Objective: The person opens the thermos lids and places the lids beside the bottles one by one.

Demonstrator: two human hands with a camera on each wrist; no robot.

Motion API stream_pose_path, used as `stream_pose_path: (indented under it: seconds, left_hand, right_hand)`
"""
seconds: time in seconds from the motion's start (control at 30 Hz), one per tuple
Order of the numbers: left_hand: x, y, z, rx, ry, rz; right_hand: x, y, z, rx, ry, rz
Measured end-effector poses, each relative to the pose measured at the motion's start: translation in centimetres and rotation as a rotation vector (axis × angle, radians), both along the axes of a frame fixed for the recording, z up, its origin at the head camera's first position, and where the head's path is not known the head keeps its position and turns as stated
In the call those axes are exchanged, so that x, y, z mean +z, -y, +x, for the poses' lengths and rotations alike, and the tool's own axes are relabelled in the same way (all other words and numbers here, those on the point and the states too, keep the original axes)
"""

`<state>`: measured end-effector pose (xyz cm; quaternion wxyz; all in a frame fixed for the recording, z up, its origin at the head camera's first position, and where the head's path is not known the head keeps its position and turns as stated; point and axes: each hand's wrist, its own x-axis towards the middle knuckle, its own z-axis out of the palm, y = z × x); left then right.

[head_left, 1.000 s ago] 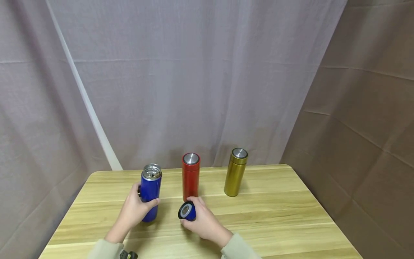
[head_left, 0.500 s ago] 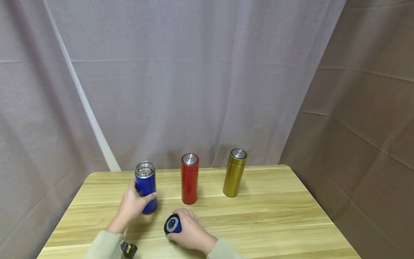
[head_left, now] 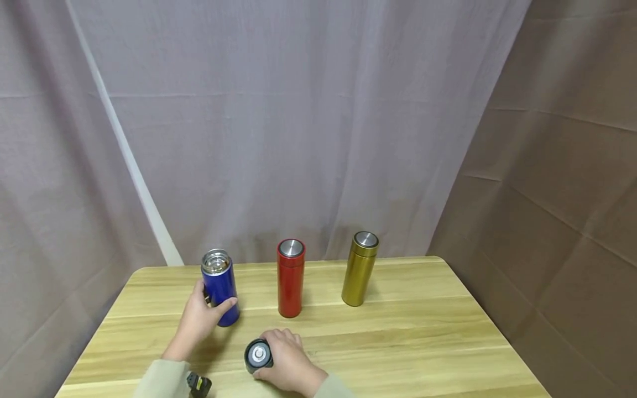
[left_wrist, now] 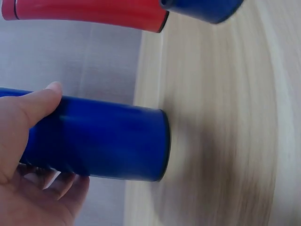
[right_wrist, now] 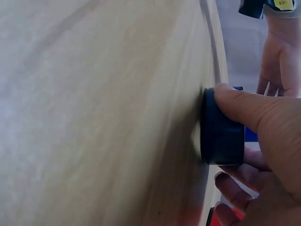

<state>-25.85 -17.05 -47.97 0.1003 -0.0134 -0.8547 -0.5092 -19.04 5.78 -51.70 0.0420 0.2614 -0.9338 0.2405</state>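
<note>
A blue thermos bottle (head_left: 219, 293) with its steel mouth uncovered stands upright at the table's left. My left hand (head_left: 198, 319) grips its side, thumb in front; the left wrist view shows fingers wrapped behind the blue body (left_wrist: 103, 136). Close to the front of the table, my right hand (head_left: 288, 360) holds the blue bottle's lid (head_left: 259, 354) between thumb and fingers, its inner side facing up. In the right wrist view the lid (right_wrist: 222, 127) is at or just over the wood; whether it touches I cannot tell.
A capped red thermos bottle (head_left: 291, 282) stands in the middle, behind the right hand. Farther right is a capped gold thermos bottle (head_left: 360, 271). The wooden table (head_left: 423, 342) ends at a grey curtain (head_left: 298, 138) behind.
My right hand has brought the lid left and toward the table's front, turning its inner side upward. The blue bottle, in my left hand, has shifted slightly left and back.
</note>
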Motion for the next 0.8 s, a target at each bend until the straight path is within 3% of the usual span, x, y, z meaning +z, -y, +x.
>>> stream_pose_path:
  seconds: [0.3, 0.6, 0.8]
  left_hand:
    - [-0.2, -0.3, 0.0, 0.004, 0.020, 0.054]
    - [-0.3, -0.4, 0.5, 0.021, -0.027, 0.004]
    - [-0.3, -0.6, 1.2, 0.039, -0.091, 0.012]
  right_hand:
    - [0.0, 0.0, 0.3, -0.027, -0.013, -0.015]
    - [-0.3, -0.1, 0.0, -0.013, 0.104, -0.060]
    - [0.9, -1.6, -0.3, -0.039, 0.210, -0.157]
